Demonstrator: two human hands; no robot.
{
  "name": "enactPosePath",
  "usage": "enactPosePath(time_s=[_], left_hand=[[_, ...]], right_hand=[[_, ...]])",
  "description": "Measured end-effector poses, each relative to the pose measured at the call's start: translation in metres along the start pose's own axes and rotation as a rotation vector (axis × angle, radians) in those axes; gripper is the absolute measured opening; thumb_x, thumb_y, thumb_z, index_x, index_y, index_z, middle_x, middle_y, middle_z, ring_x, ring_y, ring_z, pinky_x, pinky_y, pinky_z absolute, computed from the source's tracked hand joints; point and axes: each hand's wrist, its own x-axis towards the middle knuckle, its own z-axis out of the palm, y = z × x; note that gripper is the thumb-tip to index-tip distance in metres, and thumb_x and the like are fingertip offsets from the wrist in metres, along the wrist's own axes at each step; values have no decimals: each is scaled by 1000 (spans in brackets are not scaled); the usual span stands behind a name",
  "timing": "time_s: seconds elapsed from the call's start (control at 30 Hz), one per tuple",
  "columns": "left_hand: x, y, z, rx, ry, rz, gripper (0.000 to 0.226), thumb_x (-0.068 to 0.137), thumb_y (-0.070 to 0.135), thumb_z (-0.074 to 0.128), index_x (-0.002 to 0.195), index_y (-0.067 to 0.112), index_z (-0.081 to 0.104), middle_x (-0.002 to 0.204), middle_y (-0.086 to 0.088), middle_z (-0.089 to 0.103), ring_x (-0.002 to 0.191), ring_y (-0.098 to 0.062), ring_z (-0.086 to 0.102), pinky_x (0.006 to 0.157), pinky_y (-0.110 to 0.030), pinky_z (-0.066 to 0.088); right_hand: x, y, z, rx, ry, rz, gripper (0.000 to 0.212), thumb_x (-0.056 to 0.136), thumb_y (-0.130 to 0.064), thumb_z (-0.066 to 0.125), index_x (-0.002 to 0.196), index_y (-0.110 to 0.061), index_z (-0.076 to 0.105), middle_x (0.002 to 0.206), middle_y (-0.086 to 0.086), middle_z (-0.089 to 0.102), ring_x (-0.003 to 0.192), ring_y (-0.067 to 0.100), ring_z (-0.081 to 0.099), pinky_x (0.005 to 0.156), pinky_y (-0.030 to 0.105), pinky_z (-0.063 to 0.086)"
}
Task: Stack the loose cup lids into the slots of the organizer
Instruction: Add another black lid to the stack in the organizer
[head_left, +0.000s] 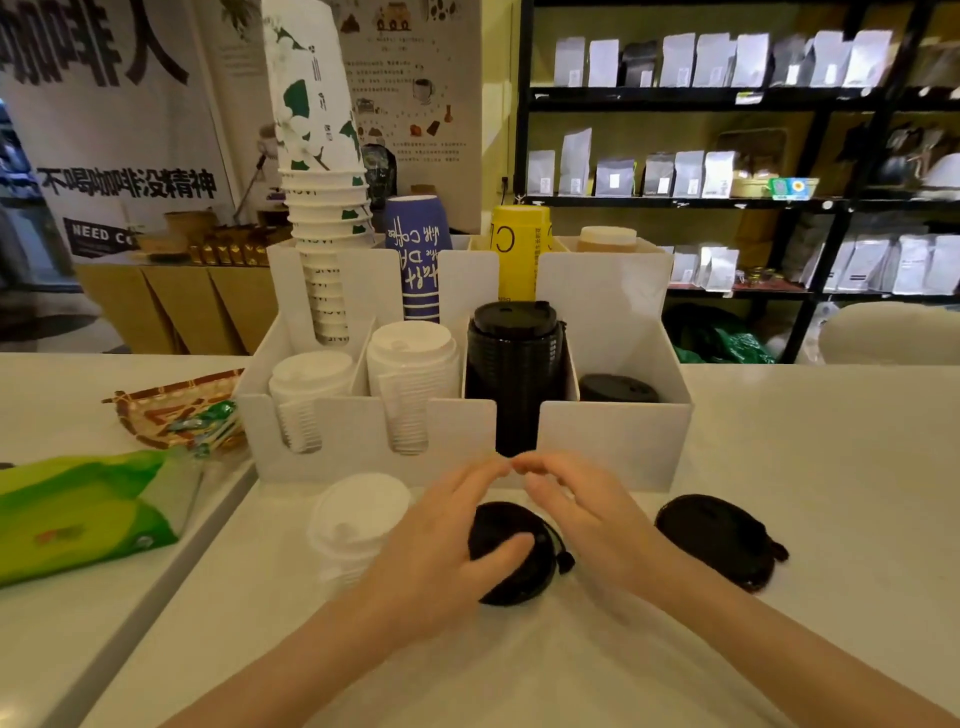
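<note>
Two bare hands meet over a small stack of black lids (511, 553) lying on the white counter (779, 649), just in front of our white organizer (457, 431). Our left hand (441, 551) rests its thumb on the stack's top, fingers loosely curved around the far side; our right hand (587, 514) arches over from the other side, fingertips nearly touching the left's, so we read both as open and cupping the lids rather than clamped on them, probably squaring the pile so it can be lifted as one. A second loose black lid (719, 538) waits well apart to the right, and a stack of white lids (356, 525) stands just left of the left hand. Inside the organizer, two front slots already hold white lids (410, 374), the third is filled high with a column of black lids (511, 364), and the rightmost slot holds only a few black lids (618, 388), low down, which we judge the likeliest home for what we are gathering. Paper cups (324, 208) stand upside down in the back row. A green packet (88, 514) and a woven tray (176, 410) sit off to the left, clear of the work.
</note>
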Motion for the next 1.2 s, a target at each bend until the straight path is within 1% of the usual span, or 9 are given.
enactPosePath(time_s=[0.1,0.2,0.33,0.47,0.6,0.7,0.87,0.97,1.2], left_hand=[[-16,-4,17,56,-88,-77,74,78,43,57,138,26,18,149,9,18,136,-5,17,109,-17,15],[-19,-7,22,70,-118,-134,75,79,37,56,139,24,14,153,2,10,140,-11,10,112,-22,11],[-19,-10,25,31,-101,-161,74,79,34,57,139,22,16,152,2,14,140,-10,12,111,-20,12],[-20,-14,27,-16,-29,-144,70,74,36,64,133,26,28,139,9,32,128,-4,28,99,-8,17],[-19,-16,28,-43,39,-134,68,62,46,72,120,35,38,114,19,38,106,-1,41,80,-1,31],[-18,-14,26,-76,77,-142,75,54,49,76,118,33,41,112,17,42,101,0,44,78,-4,35],[-10,-4,18,-160,221,-57,74,51,47,80,113,36,41,111,17,43,105,14,39,79,5,31],[2,2,8,-173,308,-6,71,49,51,77,111,32,46,111,12,48,104,9,43,81,1,35],[47,25,-22,-272,499,25,75,45,53,74,111,33,46,110,11,49,105,2,48,84,-3,40]], right_hand=[[-13,6,9,-5,-21,112,37,93,-34,36,126,-26,49,128,-6,53,114,3,42,97,20,30],[-18,7,14,-74,-7,127,38,93,-33,34,126,-21,50,127,-3,55,112,4,42,96,20,29],[-20,8,13,-97,89,148,36,94,-27,34,102,-8,63,105,10,66,101,22,54,91,36,41],[-22,12,12,8,135,195,40,92,-29,33,87,-8,67,88,14,69,86,24,59,84,47,48],[-20,9,11,95,145,225,37,92,-25,36,84,-10,69,85,11,70,84,22,60,82,44,50],[-21,5,8,162,206,222,32,90,-17,40,82,-11,70,85,7,70,85,18,61,80,37,49],[-16,-7,-3,245,271,144,33,91,-15,40,77,-25,68,83,-4,69,83,5,61,71,11,47],[-6,-21,-19,297,311,79,33,92,-16,39,81,-25,68,84,-6,70,84,2,61,70,5,46],[27,-47,-50,324,388,-38,31,94,-24,36,105,-21,65,105,-2,66,105,10,56,92,23,43]])
